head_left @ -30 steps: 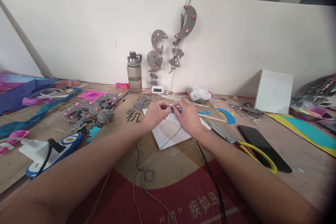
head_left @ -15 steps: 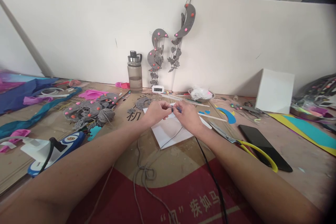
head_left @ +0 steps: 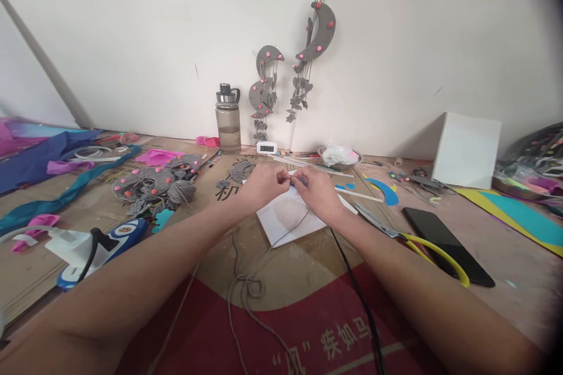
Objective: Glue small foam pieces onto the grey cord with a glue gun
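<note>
My left hand (head_left: 266, 186) and my right hand (head_left: 320, 192) meet over a white sheet (head_left: 281, 224), fingertips almost touching. Both are closed in a pinch. A small dark blue-grey piece (head_left: 299, 183) shows at the fingertips of my right hand; its kind is too small to tell. What my left fingers grip is hidden. Grey yarn (head_left: 288, 233) runs from beneath my right hand across the sheet and lies in loose loops on the cardboard (head_left: 303, 278). Behind my left hand lies a grey crescent-shaped felt piece (head_left: 241, 171).
Yellow-handled scissors (head_left: 396, 234) and a black phone (head_left: 444, 246) lie right of my right forearm. A power strip (head_left: 127, 229) and decorated grey crescents (head_left: 145, 183) are on the left. A water bottle (head_left: 228, 129) stands behind, near hanging crescent ornaments (head_left: 325, 29).
The whole view has shifted slightly, so things sit a little further right. My hands stay together in the same pinch, with only small finger movement.
</note>
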The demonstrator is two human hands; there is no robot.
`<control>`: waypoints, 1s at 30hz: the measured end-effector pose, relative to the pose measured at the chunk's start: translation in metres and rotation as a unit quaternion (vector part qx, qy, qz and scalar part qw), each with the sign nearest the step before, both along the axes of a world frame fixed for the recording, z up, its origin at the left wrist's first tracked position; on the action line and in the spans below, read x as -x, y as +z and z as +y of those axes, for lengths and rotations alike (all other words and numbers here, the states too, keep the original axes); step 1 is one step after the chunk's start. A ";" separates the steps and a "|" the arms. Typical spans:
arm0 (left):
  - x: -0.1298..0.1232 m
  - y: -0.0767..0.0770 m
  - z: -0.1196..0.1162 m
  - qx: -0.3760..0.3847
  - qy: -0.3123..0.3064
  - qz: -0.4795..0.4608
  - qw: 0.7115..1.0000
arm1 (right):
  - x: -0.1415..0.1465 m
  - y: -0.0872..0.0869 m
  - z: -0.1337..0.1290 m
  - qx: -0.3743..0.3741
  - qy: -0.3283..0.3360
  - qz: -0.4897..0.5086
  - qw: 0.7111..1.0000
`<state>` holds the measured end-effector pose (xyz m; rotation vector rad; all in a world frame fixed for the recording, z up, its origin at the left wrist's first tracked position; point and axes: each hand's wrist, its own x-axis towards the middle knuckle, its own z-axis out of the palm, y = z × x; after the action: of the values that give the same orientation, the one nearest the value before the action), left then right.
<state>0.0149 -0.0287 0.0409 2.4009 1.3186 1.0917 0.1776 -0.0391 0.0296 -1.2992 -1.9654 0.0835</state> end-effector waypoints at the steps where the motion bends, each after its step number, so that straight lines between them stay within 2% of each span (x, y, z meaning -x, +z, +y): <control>1: 0.000 -0.001 0.001 -0.009 0.004 -0.001 1.000 | 0.000 0.001 -0.001 0.011 0.012 0.011 1.000; 5: 0.001 -0.001 0.002 0.018 0.009 -0.050 0.999 | 0.001 0.008 -0.003 0.036 0.022 0.039 0.998; 10: 0.000 0.003 -0.001 0.057 -0.001 -0.115 0.992 | 0.003 0.009 -0.005 0.007 0.015 0.033 0.999; 14: 0.000 0.005 -0.004 0.085 -0.013 -0.123 0.989 | 0.003 0.008 -0.005 -0.006 0.016 0.037 0.999; 19: 0.001 0.004 -0.001 0.157 -0.046 -0.131 0.978 | 0.000 0.008 -0.002 -0.016 0.009 0.037 0.999; 21: 0.001 0.003 0.000 0.158 -0.053 -0.127 0.978 | 0.000 0.007 -0.001 -0.032 0.006 0.023 0.999; 25: 0.002 0.002 0.001 0.113 -0.046 -0.113 0.986 | 0.001 0.003 -0.003 -0.057 0.011 -0.012 0.998; 30: 0.009 0.003 0.010 0.110 -0.014 -0.185 0.977 | 0.007 0.009 -0.011 -0.012 0.014 -0.006 1.000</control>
<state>0.0060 -0.0191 0.0436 1.9372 1.2020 1.2367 0.1705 -0.0499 0.0390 -1.2598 -1.9885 0.0663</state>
